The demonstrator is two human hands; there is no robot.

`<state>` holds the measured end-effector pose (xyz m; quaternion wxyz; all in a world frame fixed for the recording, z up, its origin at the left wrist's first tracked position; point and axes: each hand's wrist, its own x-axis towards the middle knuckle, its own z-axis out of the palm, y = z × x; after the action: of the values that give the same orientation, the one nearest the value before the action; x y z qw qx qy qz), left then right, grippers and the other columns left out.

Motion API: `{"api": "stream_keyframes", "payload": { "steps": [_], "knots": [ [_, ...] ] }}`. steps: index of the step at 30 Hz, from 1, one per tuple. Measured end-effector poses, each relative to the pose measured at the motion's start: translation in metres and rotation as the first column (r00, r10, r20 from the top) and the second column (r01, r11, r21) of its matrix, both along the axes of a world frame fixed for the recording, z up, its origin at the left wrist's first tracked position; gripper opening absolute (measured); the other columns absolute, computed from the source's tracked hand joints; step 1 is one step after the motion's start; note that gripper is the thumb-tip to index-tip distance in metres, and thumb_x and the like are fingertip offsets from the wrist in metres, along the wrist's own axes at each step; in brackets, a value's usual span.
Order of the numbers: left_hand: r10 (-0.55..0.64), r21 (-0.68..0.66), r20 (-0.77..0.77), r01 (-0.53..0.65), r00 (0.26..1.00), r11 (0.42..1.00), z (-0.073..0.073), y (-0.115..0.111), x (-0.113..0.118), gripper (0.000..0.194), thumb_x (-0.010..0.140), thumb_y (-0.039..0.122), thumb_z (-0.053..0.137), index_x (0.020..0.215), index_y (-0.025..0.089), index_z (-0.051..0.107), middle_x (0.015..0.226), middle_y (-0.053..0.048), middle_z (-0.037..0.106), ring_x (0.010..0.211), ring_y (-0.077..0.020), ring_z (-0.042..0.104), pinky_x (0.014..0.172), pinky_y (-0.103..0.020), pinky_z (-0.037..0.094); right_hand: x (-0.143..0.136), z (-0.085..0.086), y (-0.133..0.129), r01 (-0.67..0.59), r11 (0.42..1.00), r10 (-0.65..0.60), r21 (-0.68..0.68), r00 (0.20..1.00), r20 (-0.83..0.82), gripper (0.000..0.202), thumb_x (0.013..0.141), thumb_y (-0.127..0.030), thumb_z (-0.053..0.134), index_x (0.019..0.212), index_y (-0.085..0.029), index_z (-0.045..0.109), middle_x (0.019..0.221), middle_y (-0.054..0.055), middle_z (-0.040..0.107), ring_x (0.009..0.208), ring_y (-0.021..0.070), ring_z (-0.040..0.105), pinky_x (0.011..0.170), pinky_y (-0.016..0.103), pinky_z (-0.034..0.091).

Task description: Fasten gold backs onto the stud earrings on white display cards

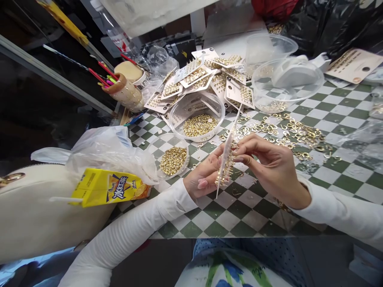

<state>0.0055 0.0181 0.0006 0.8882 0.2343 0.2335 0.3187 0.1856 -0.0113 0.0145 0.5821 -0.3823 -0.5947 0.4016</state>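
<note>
My left hand [206, 173] grips an earring card [225, 161], held nearly edge-on to me above the table. Rows of gold earrings stick out from its right face. My right hand [266, 163] is at that face, thumb and forefinger pinched together among the earrings; whatever small piece they hold is hidden. Just left of the card are a clear tub [196, 119] of small gold pieces and a shallow clear lid [172, 159] with more of them. Loose gold hoop earrings [299, 131] lie scattered beyond my right hand.
A pile of filled earring cards [206, 75] stands at the back. Clear bowls [287, 81] and a white tape dispenser [296, 71] are at back right. A yellow drink carton [110, 187], a plastic bag [104, 151] and a decorated pen cup [124, 91] line the left side.
</note>
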Motion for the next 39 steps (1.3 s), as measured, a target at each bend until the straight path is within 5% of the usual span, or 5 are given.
{"api": "stream_keyframes", "payload": {
  "steps": [6,13,21,28,39],
  "knots": [
    [0.043,-0.028,-0.022,-0.044,0.999,0.999,-0.001,-0.001,0.001,0.018,0.087,0.011,0.068,0.100,0.021,0.073,0.054,0.011,0.043,0.035,-0.0017,0.019,0.049,-0.019,0.050,0.001,0.001,0.000,-0.015,1.000,0.015,-0.005,1.000,-0.002,0.009,0.094,-0.018,0.074,0.087,-0.023,0.075,0.087,0.002,0.068,0.087,0.0152,0.063,0.077,0.034,0.051],
    [0.023,-0.021,-0.087,-0.025,0.996,0.999,-0.003,-0.001,0.002,0.018,0.083,0.020,0.077,0.101,0.023,0.074,0.050,0.012,0.038,0.037,-0.0029,0.023,0.049,-0.020,0.045,0.001,0.000,0.000,-0.021,1.000,0.021,-0.010,1.000,0.001,0.009,0.095,-0.018,0.073,0.088,-0.024,0.074,0.087,0.002,0.068,0.088,0.0164,0.063,0.075,0.035,0.050],
    [0.004,0.019,-0.072,-0.003,0.997,1.000,-0.008,-0.001,-0.002,0.024,0.085,0.025,0.075,0.109,0.023,0.073,0.052,0.012,0.038,0.036,-0.0029,0.019,0.048,-0.021,0.045,0.005,0.003,0.002,-0.083,0.994,0.085,-0.076,0.996,0.016,0.007,0.093,-0.023,0.076,0.086,-0.024,0.075,0.087,0.002,0.069,0.085,0.0159,0.063,0.071,0.034,0.050],
    [0.011,-0.051,-0.009,-0.012,1.000,0.999,0.005,-0.001,0.001,0.039,0.084,0.014,0.077,0.122,0.024,0.072,0.049,0.014,0.033,0.035,-0.0003,0.012,0.051,-0.013,0.045,0.003,-0.001,0.007,-0.163,0.968,0.136,-0.191,0.980,-0.149,0.004,0.090,-0.026,0.079,0.087,-0.024,0.079,0.090,0.003,0.069,0.087,0.0155,0.067,0.077,0.031,0.059],
    [-0.056,-0.111,-0.043,0.051,0.997,0.992,0.010,0.000,0.002,0.033,0.097,0.010,0.056,0.123,0.022,0.072,0.045,0.014,0.031,0.025,0.0006,0.013,0.049,-0.015,0.048,0.002,-0.004,0.009,-0.241,0.942,0.180,-0.235,0.950,-0.255,0.002,0.088,-0.025,0.080,0.086,-0.023,0.080,0.090,0.002,0.066,0.079,0.0120,0.065,0.070,0.027,0.061]
  ]
}}
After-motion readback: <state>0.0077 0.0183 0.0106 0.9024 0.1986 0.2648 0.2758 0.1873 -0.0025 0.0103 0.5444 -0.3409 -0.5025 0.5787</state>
